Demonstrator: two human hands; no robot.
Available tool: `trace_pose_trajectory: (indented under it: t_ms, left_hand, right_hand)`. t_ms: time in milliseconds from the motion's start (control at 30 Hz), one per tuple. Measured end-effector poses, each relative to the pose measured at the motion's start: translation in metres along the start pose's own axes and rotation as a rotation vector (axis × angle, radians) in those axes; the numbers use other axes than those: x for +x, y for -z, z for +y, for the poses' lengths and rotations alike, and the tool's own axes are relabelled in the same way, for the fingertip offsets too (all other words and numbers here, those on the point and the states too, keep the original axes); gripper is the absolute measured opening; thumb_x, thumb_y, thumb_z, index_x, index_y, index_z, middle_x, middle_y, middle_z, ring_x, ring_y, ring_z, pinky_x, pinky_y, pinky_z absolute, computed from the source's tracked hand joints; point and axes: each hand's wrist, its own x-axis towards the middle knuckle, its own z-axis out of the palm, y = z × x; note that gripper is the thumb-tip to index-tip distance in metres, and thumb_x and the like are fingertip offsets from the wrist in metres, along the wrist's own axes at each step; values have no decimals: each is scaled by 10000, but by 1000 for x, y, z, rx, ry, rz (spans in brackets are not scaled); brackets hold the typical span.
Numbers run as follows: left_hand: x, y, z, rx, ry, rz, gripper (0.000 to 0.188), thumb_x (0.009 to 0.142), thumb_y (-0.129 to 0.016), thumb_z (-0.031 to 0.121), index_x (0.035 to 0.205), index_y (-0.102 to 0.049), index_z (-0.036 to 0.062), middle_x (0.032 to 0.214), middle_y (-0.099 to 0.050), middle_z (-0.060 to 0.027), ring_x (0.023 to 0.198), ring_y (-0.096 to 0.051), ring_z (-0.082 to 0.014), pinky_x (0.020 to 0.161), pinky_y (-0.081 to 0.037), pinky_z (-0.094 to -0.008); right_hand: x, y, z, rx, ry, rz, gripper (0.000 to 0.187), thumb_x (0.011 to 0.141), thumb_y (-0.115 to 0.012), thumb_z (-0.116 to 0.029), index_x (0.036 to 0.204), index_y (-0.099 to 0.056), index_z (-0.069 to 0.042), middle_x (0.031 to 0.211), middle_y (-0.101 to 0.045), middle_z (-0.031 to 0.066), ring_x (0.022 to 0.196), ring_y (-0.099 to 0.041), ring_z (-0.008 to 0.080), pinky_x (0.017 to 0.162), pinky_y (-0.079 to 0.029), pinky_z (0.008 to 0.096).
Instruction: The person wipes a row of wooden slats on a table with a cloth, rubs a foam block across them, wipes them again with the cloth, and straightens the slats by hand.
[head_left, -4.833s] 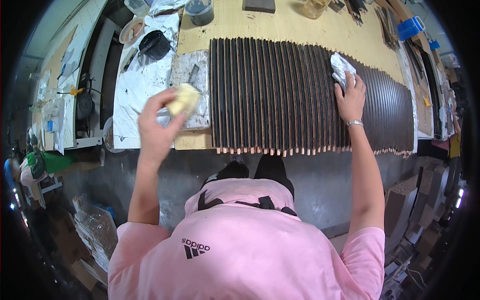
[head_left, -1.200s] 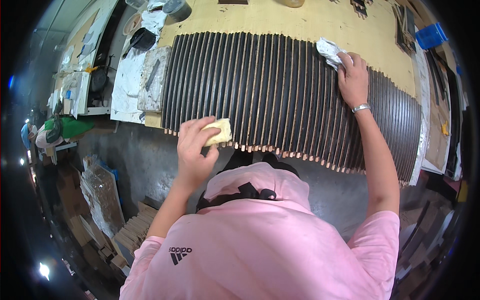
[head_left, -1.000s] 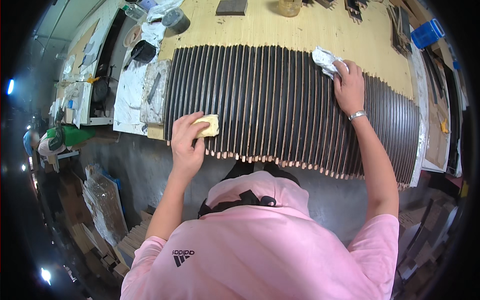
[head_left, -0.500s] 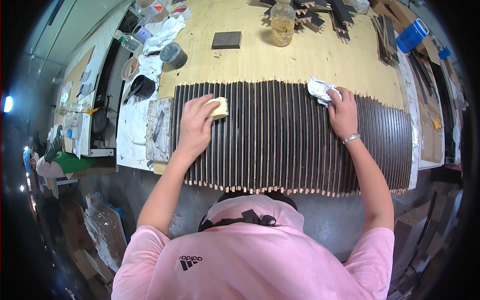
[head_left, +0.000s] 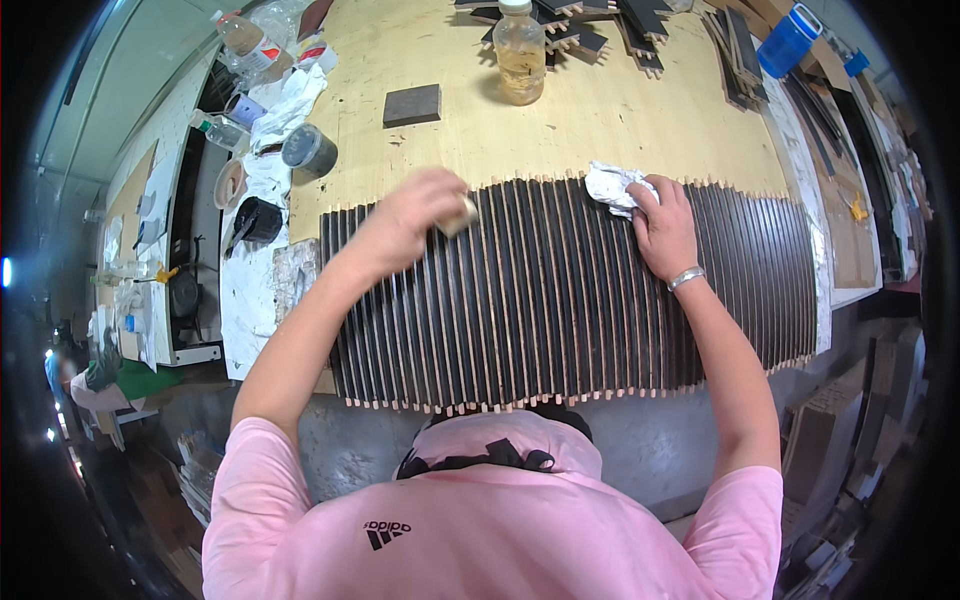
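Observation:
A wide row of dark, narrow wooden slats [head_left: 540,300] with pale tenon ends lies side by side along the table's near edge. My left hand [head_left: 418,210], a little smeared by motion, is closed on a pale yellow sponge [head_left: 458,216] over the far left part of the row. At the far edge, right of the middle, my right hand [head_left: 664,225] grips a crumpled white cloth [head_left: 612,188] against the slats. A silver bracelet [head_left: 686,278] circles my right wrist.
A dark block [head_left: 412,105] and a bottle of yellowish liquid [head_left: 519,60] stand farther back. Dark cut pieces [head_left: 640,25] are piled behind. Lidded jar [head_left: 309,150], black cup [head_left: 257,220] and plastic bottles [head_left: 250,45] sit at left; a blue bottle [head_left: 789,42] stands far right.
My left hand has moved right and slightly away from me with the sponge. My right hand stays on the cloth at much the same part of the row. The whole view has shifted slightly.

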Motion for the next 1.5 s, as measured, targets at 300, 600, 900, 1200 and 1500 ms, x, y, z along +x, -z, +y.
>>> trace_pose_trajectory:
  t_ms: [300, 600, 900, 1200, 1500]
  left_hand:
    - [8, 9, -20, 1, 104, 30, 351, 721, -522, -181, 990, -602, 30, 1182, -647, -121, 1226, -565, -318, 1055, -465, -422]
    - [15, 6, -35, 17, 108, 59, 291, 740, -517, -162, 969, -593, 0, 1150, -650, -142, 1131, -598, -350, 960, -498, -412]
    - [15, -1, -17, -153, 64, -96, 260, 754, -538, -156, 929, -618, 19, 1127, -666, -122, 1160, -597, -315, 991, -495, -391]
    - [28, -17, 36, -219, -126, -160, 293, 735, -523, -190, 901, -625, 28, 1128, -673, -100, 1182, -596, -301, 1029, -494, -392]
    - [63, -22, 8, -83, 51, 55, 333, 701, -518, -186, 934, -639, 18, 1151, -672, -112, 1198, -574, -311, 1023, -495, -388]
  right_hand:
    - [2, 2, -3, -15, -2, -25, 299, 834, -618, -77, 1131, -618, -113, 1175, -574, 149, 1101, -535, 347, 949, -456, 450]
    - [4, 3, -6, -5, 22, 1, 290, 829, -617, -79, 1117, -618, -111, 1166, -581, 153, 1086, -544, 354, 945, -457, 454]
    - [2, 3, -3, -22, 9, -2, 281, 830, -623, -85, 1108, -617, -118, 1154, -580, 148, 1077, -546, 351, 941, -460, 454]
    - [-1, 3, -1, -16, -2, 6, 271, 839, -618, -89, 1108, -622, -115, 1140, -585, 153, 1081, -548, 349, 941, -459, 455]
    - [-2, 3, -4, 25, -6, 0, 283, 836, -622, -91, 1118, -633, -117, 1135, -590, 145, 1084, -551, 348, 936, -459, 454]
